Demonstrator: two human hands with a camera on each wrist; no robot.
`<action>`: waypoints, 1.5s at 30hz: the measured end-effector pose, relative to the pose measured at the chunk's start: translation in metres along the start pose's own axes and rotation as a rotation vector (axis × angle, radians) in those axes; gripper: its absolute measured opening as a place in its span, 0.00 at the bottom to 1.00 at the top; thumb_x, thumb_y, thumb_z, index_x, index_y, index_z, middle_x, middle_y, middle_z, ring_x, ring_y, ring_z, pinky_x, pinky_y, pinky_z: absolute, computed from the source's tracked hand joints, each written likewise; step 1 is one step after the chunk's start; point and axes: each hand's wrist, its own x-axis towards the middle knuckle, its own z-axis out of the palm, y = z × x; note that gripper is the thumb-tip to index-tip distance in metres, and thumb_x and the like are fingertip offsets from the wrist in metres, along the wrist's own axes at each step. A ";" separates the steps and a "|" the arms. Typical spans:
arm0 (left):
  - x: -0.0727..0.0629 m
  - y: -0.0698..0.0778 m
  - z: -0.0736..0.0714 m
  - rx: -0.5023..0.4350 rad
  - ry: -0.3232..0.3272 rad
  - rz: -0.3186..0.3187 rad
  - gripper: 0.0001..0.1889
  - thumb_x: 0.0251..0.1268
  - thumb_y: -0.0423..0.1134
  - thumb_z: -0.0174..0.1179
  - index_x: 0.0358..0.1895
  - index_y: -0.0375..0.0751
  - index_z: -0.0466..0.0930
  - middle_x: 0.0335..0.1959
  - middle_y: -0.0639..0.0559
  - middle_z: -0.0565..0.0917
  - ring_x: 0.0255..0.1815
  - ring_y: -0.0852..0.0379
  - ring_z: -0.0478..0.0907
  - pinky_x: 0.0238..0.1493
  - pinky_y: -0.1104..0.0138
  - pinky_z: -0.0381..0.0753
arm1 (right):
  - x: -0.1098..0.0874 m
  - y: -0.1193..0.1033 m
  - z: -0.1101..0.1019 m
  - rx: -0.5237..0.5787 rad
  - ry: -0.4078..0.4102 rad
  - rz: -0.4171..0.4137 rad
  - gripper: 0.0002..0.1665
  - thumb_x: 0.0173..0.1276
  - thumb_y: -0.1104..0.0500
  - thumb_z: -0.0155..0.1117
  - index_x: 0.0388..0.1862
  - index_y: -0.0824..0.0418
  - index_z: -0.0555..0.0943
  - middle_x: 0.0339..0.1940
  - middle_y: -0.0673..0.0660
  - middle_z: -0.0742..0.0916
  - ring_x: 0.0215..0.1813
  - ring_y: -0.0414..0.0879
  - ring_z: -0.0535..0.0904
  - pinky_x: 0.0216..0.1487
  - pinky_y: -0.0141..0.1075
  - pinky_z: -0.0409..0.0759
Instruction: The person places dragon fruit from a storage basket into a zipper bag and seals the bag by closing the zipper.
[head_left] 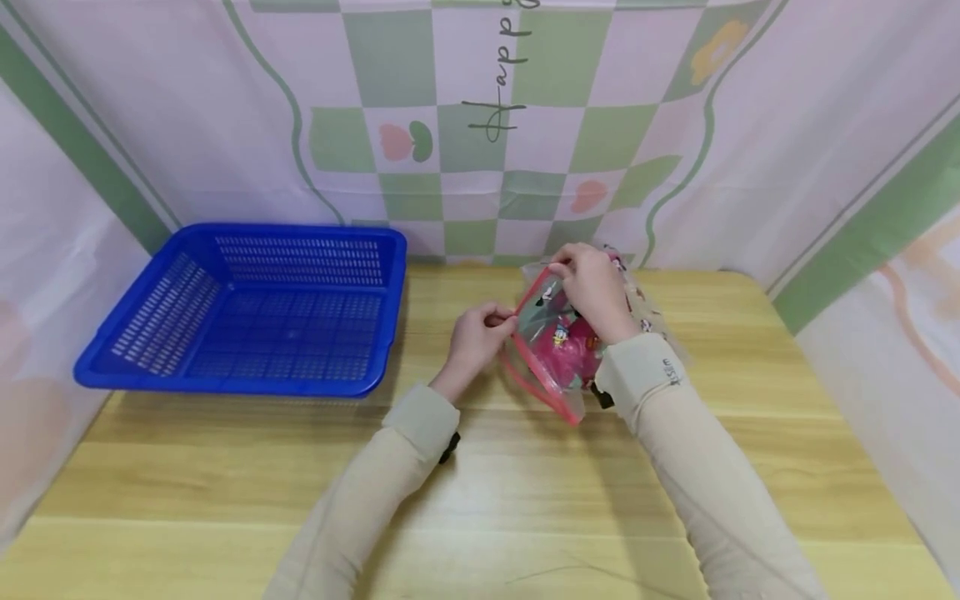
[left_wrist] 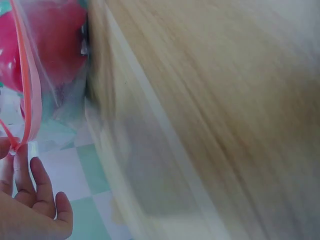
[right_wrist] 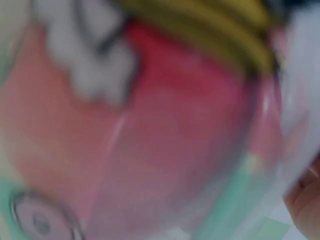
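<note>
A clear plastic zip bag (head_left: 536, 362) with red strips along its mouth and printed cartoon figures lies on the table. Something pink-red (left_wrist: 55, 40) shows through the film; its kind cannot be told. In the head view my left hand (head_left: 474, 337) pinches the red strip at the bag's near left edge. The two strips meet at its fingertips in the left wrist view, where they bow apart farther along. My right hand (head_left: 596, 287) holds the far end of the mouth between thumb and fingers. Blurred printed film fills the right wrist view, with part of that hand (right_wrist: 306, 200) at the edge.
A blue plastic basket (head_left: 225, 383) with slotted walls stands on the left of the wooden table (head_left: 525, 500). Behind the table hangs a green and white checked cloth (head_left: 472, 133), and pale cloth closes both sides. A thin dark strand lies near the front.
</note>
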 end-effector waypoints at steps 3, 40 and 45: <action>-0.001 -0.001 -0.002 -0.022 0.015 0.004 0.06 0.62 0.34 0.61 0.38 0.36 0.85 0.36 0.41 0.86 0.36 0.54 0.81 0.29 0.78 0.72 | 0.000 0.001 -0.002 0.042 -0.067 -0.086 0.20 0.71 0.57 0.57 0.58 0.64 0.76 0.61 0.65 0.78 0.54 0.60 0.78 0.57 0.51 0.76; -0.009 -0.003 0.007 -0.048 -0.027 -0.065 0.06 0.57 0.33 0.63 0.36 0.34 0.82 0.34 0.41 0.85 0.31 0.58 0.78 0.31 0.75 0.77 | -0.002 0.005 0.019 0.064 0.057 0.003 0.14 0.65 0.56 0.64 0.42 0.65 0.86 0.45 0.64 0.88 0.50 0.58 0.83 0.54 0.49 0.79; -0.007 -0.004 0.000 0.038 -0.008 0.001 0.04 0.56 0.32 0.62 0.34 0.37 0.81 0.34 0.44 0.83 0.33 0.56 0.77 0.34 0.72 0.76 | -0.005 0.004 0.013 -0.006 0.026 -0.063 0.16 0.69 0.56 0.59 0.51 0.62 0.84 0.53 0.64 0.84 0.56 0.60 0.77 0.59 0.50 0.74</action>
